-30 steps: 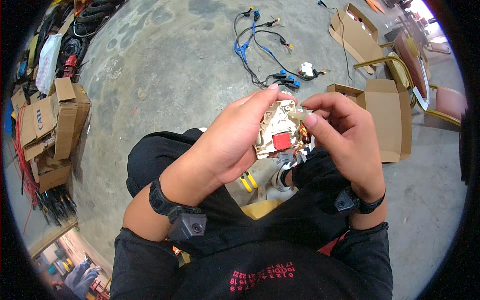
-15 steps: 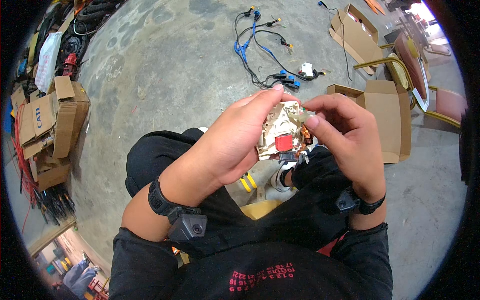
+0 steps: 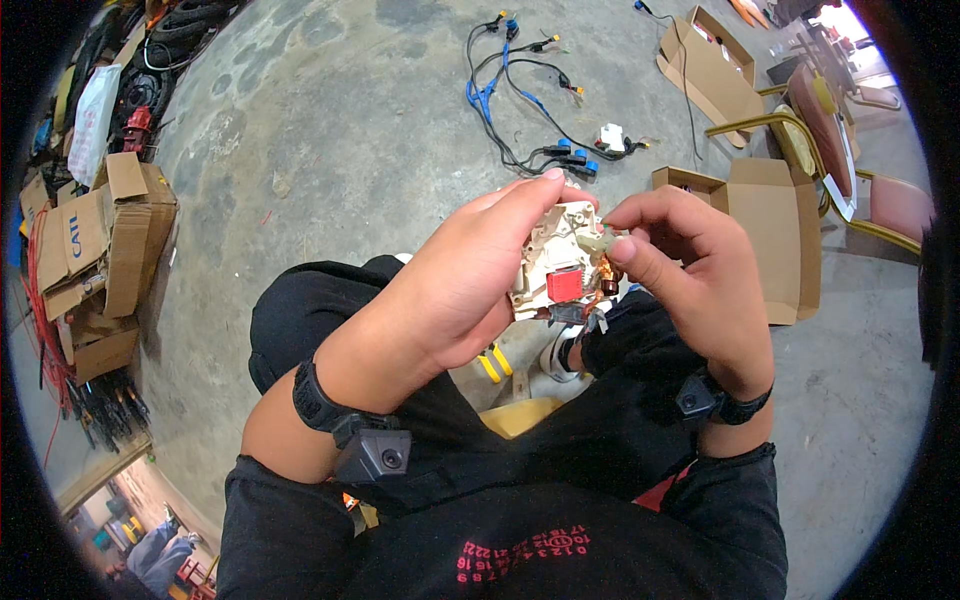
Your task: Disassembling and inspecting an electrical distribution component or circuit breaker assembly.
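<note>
I wear a black cloth shirt (image 3: pixel 640 545) with short sleeves (image 3: pixel 290 520) and red printing (image 3: pixel 525 552), black cloth pants (image 3: pixel 305 310), a white shoe (image 3: pixel 553 360), and black wrist straps (image 3: pixel 313 396) with small, dark, boxy cameras (image 3: pixel 375 456).

device (image 3: pixel 539 262)'s between left hand (image 3: pixel 468 272) and right hand (image 3: pixel 700 265), cables (image 3: pixel 483 102) on the floor (image 3: pixel 330 150) beyond, box pile (image 3: pixel 138 250) way left, carton (image 3: pixel 788 240) right, chair (image 3: pixel 825 125) past that

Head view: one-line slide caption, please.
Left hand holds a cream plastic case with a red block; right hand at its edge.
</note>
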`<action>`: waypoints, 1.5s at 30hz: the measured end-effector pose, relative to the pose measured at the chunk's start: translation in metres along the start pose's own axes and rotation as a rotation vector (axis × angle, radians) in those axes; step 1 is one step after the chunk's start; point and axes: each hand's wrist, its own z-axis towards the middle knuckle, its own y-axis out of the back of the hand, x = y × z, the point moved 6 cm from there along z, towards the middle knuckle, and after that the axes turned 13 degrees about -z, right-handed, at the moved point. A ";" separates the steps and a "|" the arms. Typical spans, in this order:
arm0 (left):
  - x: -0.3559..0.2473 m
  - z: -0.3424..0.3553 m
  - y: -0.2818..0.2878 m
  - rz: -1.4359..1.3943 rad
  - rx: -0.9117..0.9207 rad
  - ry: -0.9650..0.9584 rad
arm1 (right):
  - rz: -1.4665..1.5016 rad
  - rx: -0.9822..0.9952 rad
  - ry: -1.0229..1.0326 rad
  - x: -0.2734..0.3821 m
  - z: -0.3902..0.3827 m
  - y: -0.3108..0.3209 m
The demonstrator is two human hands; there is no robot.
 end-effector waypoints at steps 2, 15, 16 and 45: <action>-0.001 0.000 0.000 0.002 -0.001 0.002 | 0.004 0.002 -0.007 0.000 0.000 0.000; -0.002 -0.002 0.000 0.019 -0.002 0.009 | -0.141 -0.022 0.103 0.010 0.000 0.006; -0.001 -0.002 0.000 0.018 -0.003 0.010 | -0.141 -0.021 0.101 0.010 0.000 0.005; -0.001 0.000 -0.001 0.042 0.026 -0.041 | 0.036 0.068 0.009 0.001 0.002 0.001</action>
